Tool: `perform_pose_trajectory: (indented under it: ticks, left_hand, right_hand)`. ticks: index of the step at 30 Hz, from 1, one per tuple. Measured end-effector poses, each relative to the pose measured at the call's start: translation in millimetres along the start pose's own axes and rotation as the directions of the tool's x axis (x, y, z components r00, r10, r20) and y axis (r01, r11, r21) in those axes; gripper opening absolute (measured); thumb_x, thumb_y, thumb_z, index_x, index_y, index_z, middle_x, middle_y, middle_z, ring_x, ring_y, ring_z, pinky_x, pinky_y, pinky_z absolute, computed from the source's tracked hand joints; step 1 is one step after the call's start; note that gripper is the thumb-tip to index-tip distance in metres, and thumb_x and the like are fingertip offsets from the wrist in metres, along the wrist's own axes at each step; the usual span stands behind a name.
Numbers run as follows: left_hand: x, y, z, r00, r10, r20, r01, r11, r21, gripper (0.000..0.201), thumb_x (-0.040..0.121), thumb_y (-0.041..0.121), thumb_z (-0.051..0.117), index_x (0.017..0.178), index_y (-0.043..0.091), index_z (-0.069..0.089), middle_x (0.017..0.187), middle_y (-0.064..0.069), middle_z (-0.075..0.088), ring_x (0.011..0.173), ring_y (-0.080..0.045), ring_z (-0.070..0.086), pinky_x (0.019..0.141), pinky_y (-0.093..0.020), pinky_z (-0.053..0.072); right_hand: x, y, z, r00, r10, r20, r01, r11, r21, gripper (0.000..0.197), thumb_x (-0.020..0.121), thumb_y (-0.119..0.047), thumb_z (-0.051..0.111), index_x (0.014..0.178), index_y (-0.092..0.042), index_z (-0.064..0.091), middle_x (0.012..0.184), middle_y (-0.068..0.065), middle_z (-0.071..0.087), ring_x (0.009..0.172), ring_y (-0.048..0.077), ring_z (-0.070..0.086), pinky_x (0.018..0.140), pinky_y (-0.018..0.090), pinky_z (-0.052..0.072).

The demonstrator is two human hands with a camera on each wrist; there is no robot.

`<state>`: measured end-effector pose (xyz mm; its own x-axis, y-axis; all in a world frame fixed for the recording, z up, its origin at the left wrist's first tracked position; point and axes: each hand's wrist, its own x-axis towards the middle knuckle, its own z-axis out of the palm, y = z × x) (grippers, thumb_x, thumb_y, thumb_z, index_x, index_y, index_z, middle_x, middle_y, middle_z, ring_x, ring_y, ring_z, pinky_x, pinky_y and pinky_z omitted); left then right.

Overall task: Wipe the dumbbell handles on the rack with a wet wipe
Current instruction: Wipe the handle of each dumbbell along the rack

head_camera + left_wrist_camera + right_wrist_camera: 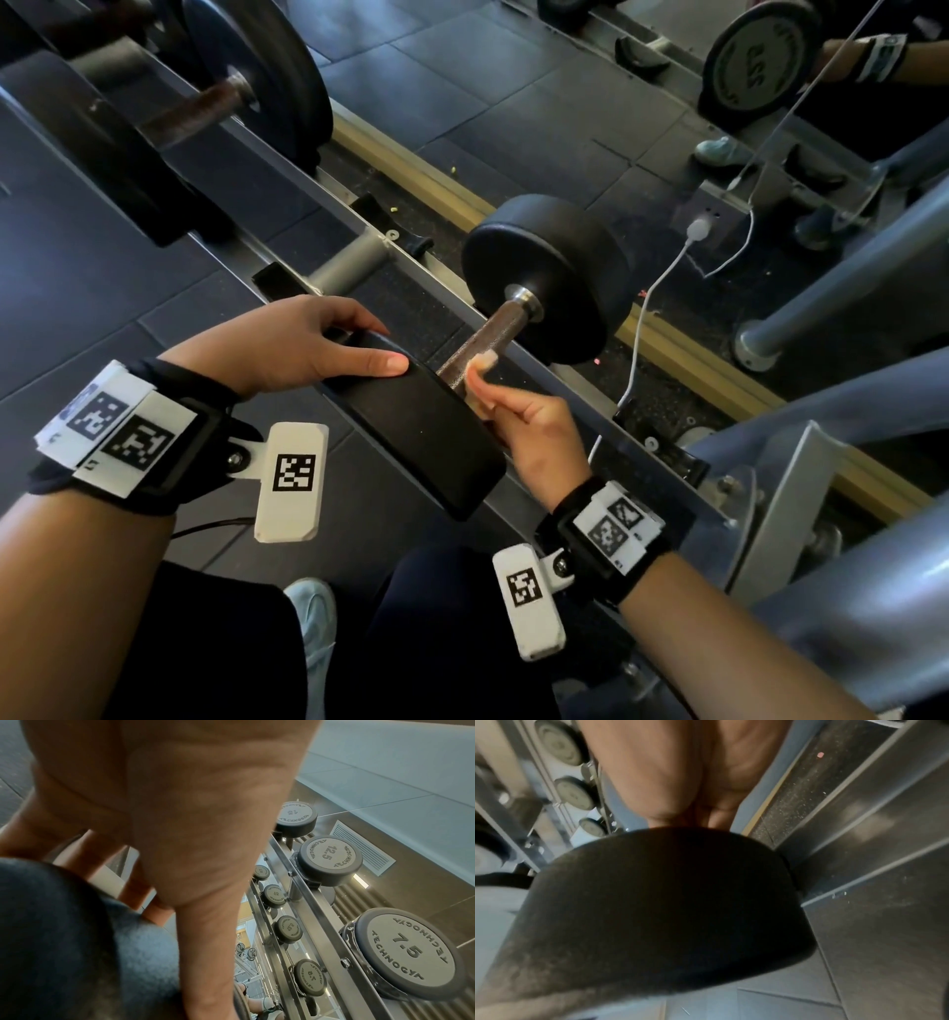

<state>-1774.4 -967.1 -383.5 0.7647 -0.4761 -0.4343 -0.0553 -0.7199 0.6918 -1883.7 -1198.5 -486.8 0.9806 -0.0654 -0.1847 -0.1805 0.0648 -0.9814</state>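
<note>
A black dumbbell lies across the rack in the head view, its near head (411,426) toward me and its far head (549,277) by the mirror. Between the two heads runs the knurled metal handle (488,329). My left hand (382,345) holds the near head, fingers over its far edge and thumb along its top. My right hand (482,383) pinches a small folded wet wipe (482,362) against the near end of the handle. The right wrist view shows only the dark near head (667,912) and my palm (680,780); the wipe is hidden there.
A bigger dumbbell (257,77) with a rusty handle sits further left on the grey rack rail (328,200). A white cable (662,288) hangs by the mirror. Grey rack uprights (770,514) stand close on the right. Dumbbells marked 7.5 (408,951) and 12.5 fill another shelf.
</note>
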Motion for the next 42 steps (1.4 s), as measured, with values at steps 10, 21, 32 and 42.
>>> perform_pose_trajectory:
  ticks: [10,21,32,42]
  left_hand:
    - [-0.2,0.3,1.1,0.999,0.004,-0.034,-0.003,1.000,0.012,0.066,0.053,0.076,0.063,0.110,0.041,0.063,0.104,0.014,0.064,0.095,-0.003,0.061,0.073,-0.018,0.041]
    - [0.3,-3.4,0.0,1.000,0.004,-0.018,-0.003,1.000,0.028,0.078,0.049,0.082,0.059,0.116,0.042,0.059,0.109,0.016,0.059,0.098,-0.001,0.056,0.074,-0.019,0.039]
    - [0.0,-3.1,0.2,1.000,-0.012,-0.021,0.014,0.996,0.083,0.088,0.047,0.085,0.056,0.123,0.040,0.057,0.121,0.012,0.055,0.114,-0.011,0.052,0.098,-0.034,0.040]
    - [0.3,-1.3,-0.3,1.000,-0.023,-0.015,0.025,0.996,0.089,0.089,0.047,0.085,0.056,0.123,0.039,0.057,0.117,0.011,0.057,0.110,-0.014,0.054,0.098,-0.033,0.041]
  right_hand:
    - [22.3,-13.2,-11.9,0.957,0.005,-0.290,0.032,0.992,0.124,0.032,0.099,-0.006,0.054,0.114,-0.029,0.070,0.111,-0.005,0.073,0.106,0.010,0.069,0.086,0.022,0.056]
    - [8.1,-56.8,-16.3,0.975,-0.219,-0.042,0.203,0.949,-0.243,0.034,0.098,-0.009,0.054,0.126,-0.028,0.063,0.115,-0.010,0.072,0.106,0.005,0.068,0.084,0.019,0.055]
    - [55.1,-74.3,-42.5,0.824,-0.200,0.530,0.562,0.169,-0.810,0.031,0.091,-0.005,0.061,0.120,-0.016,0.061,0.141,0.001,0.055,0.144,0.014,0.034,0.117,0.026,0.026]
    - [61.4,-85.5,-13.8,0.778,-0.085,0.622,0.624,0.219,-0.750,0.027,0.099,-0.018,0.052,0.120,-0.017,0.068,0.117,0.000,0.069,0.114,0.014,0.059,0.106,0.031,0.041]
